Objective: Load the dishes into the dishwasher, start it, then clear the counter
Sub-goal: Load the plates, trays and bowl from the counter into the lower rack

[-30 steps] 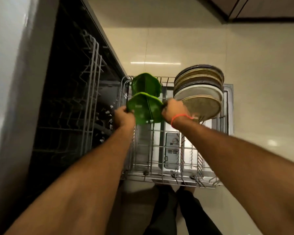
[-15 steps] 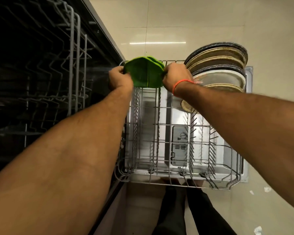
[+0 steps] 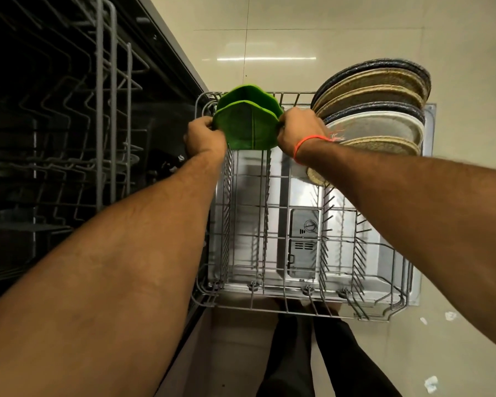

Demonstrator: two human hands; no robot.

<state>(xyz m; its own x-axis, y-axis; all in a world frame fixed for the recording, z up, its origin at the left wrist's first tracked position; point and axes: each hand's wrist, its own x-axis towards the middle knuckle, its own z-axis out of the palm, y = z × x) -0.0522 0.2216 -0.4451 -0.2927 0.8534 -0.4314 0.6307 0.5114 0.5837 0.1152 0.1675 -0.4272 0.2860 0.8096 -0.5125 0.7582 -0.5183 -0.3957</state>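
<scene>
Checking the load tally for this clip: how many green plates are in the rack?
2. The front green plate is gripped by both hands at the rack's far end; the rear green plate stands just behind it. More could be hidden.

Both hands are holding a green leaf-shaped plate (image 3: 248, 130) upright at the far end of the pulled-out lower dishwasher rack (image 3: 298, 306): the left hand (image 3: 204, 137) is gripping its left edge, the right hand (image 3: 299, 130) its right edge. A second green plate (image 3: 245, 91) is standing just behind it. A row of round woven-rimmed plates (image 3: 375, 110) is standing on edge just beside the right hand, whose wrist is wearing an orange thread (image 3: 305, 143).
</scene>
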